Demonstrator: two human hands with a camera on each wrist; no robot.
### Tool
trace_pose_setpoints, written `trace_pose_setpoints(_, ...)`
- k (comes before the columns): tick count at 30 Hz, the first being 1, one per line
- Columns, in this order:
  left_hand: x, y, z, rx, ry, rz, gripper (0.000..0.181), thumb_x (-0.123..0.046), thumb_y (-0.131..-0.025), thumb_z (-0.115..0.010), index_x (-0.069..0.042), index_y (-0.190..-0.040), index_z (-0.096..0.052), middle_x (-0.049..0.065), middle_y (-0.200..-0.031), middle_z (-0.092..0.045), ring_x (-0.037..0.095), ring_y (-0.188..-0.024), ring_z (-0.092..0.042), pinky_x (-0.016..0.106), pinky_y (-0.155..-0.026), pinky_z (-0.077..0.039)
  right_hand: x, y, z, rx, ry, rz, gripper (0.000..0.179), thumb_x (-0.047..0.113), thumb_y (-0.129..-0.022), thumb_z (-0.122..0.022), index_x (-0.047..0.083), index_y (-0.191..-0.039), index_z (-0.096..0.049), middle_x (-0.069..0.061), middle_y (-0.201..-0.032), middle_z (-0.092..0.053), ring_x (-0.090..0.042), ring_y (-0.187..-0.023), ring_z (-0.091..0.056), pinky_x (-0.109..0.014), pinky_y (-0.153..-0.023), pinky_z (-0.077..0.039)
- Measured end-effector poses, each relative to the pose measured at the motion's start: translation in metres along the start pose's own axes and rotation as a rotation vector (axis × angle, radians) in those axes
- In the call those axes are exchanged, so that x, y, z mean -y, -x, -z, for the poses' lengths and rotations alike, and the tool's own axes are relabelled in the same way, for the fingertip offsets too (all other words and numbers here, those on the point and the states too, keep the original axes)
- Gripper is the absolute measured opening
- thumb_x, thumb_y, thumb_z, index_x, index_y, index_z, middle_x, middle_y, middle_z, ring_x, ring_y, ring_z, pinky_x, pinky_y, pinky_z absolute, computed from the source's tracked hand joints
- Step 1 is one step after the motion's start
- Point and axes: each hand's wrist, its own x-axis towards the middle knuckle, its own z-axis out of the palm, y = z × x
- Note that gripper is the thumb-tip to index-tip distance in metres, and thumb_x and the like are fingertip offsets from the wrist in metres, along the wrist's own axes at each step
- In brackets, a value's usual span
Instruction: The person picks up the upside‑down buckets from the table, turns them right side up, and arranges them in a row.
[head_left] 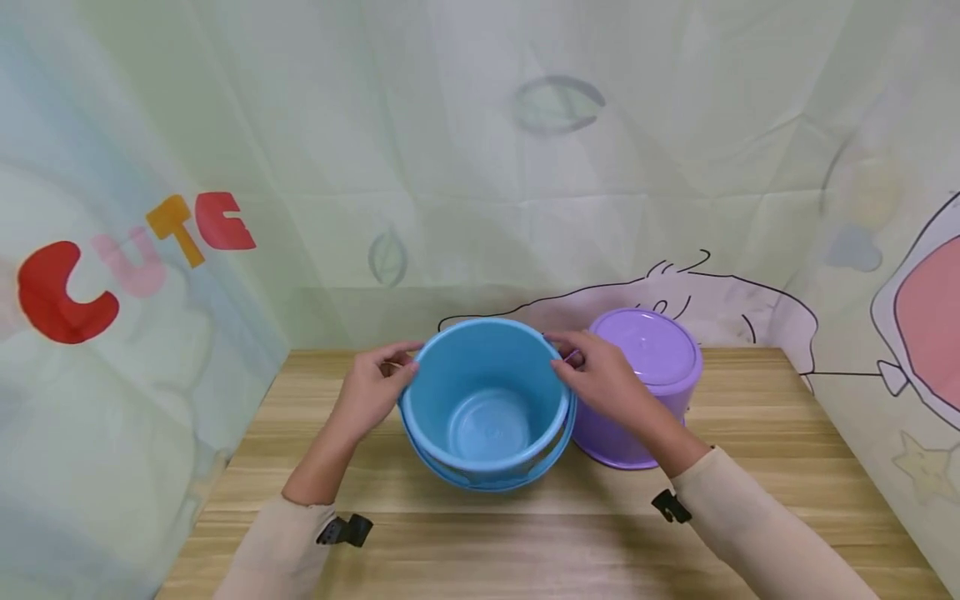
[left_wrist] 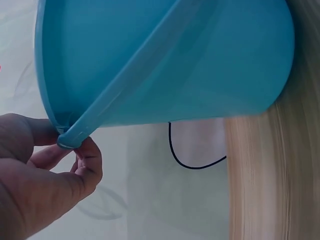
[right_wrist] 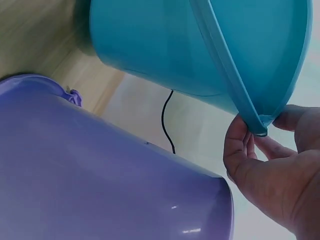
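Note:
A blue bucket (head_left: 487, 433) faces mouth up in the head view, its round inside showing. Its blue handle (left_wrist: 125, 75) hangs down across the near side. My left hand (head_left: 373, 385) pinches the rim at the left handle joint, thumb and fingers on either side. At the opposite joint, my right hand (head_left: 600, 375) grips the rim the same way. Just to the right stands a purple bucket (head_left: 645, 350), upside down with its base up. The right forearm passes in front of it.
Both buckets are over a wooden table (head_left: 480, 550). Behind it hangs a printed cloth backdrop (head_left: 465, 167) that wraps round the left and right sides. The purple bucket's side (right_wrist: 125, 170) stands close below the right hand in the right wrist view.

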Motion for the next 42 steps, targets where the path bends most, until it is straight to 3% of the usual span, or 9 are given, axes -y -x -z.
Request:
trace_pose_setpoints(9,0.008,-0.016,0.004,0.014,-0.021,0.046,0.032,-0.008,-0.101,-0.061,0.000,-0.131,-0.069,0.022,-0.106,-0.068,0.028,-0.089,-0.066,0.023,-0.071,-0.055,0.002,-0.018,-0.005,0.069,0.023,-0.024,0.042,0.011,-0.098,-0.066,0.001,-0.138,-0.063,-0.019,-0.111,-0.067,-0.030,-0.099,-0.074,-0.038,-0.078,-0.064)
trace_pose_setpoints(18,0.009,-0.028,0.004,0.025,-0.012,0.063,0.031,-0.006,-0.101,-0.059,0.004,-0.129,-0.068,0.024,-0.106,-0.066,0.026,-0.087,-0.065,0.024,-0.068,-0.054,0.003,-0.033,-0.004,0.088,0.065,-0.059,0.038,0.015,-0.101,-0.063,0.002,-0.136,-0.064,-0.021,-0.119,-0.070,-0.035,-0.107,-0.072,-0.045,-0.085,-0.063)
trace_pose_setpoints(26,0.011,-0.040,0.006,0.041,-0.029,0.068,0.031,-0.006,-0.103,-0.058,0.004,-0.131,-0.067,0.024,-0.108,-0.066,0.029,-0.089,-0.067,0.024,-0.068,-0.054,0.001,-0.045,-0.007,0.089,0.102,-0.054,0.036,0.013,-0.100,-0.064,0.000,-0.133,-0.066,-0.021,-0.115,-0.073,-0.034,-0.103,-0.073,-0.044,-0.083,-0.063)
trace_pose_setpoints(34,0.020,-0.043,0.006,0.032,-0.020,0.095,0.031,-0.006,-0.103,-0.058,0.002,-0.132,-0.067,0.025,-0.112,-0.066,0.031,-0.096,-0.066,0.024,-0.071,-0.055,0.004,-0.047,-0.015,0.047,0.184,-0.001,0.033,0.010,-0.097,-0.065,-0.002,-0.127,-0.068,-0.023,-0.115,-0.071,-0.034,-0.105,-0.072,-0.044,-0.085,-0.062)
trace_pose_setpoints(39,0.024,-0.042,0.007,0.012,-0.014,0.073,0.031,-0.007,-0.102,-0.059,0.001,-0.130,-0.068,0.024,-0.110,-0.067,0.031,-0.092,-0.067,0.023,-0.070,-0.054,0.005,-0.044,-0.020,0.026,0.220,0.018,0.031,0.010,-0.098,-0.066,-0.002,-0.126,-0.069,-0.022,-0.114,-0.068,-0.034,-0.106,-0.071,-0.042,-0.085,-0.063)
trace_pose_setpoints(42,0.027,-0.038,0.007,0.006,-0.006,0.058,0.034,-0.012,-0.103,-0.059,-0.001,-0.134,-0.066,0.024,-0.118,-0.067,0.034,-0.098,-0.069,0.027,-0.074,-0.058,0.004,-0.041,-0.021,0.015,0.226,0.018,0.036,0.013,-0.099,-0.065,-0.003,-0.132,-0.065,-0.024,-0.121,-0.064,-0.035,-0.107,-0.071,-0.044,-0.088,-0.062)
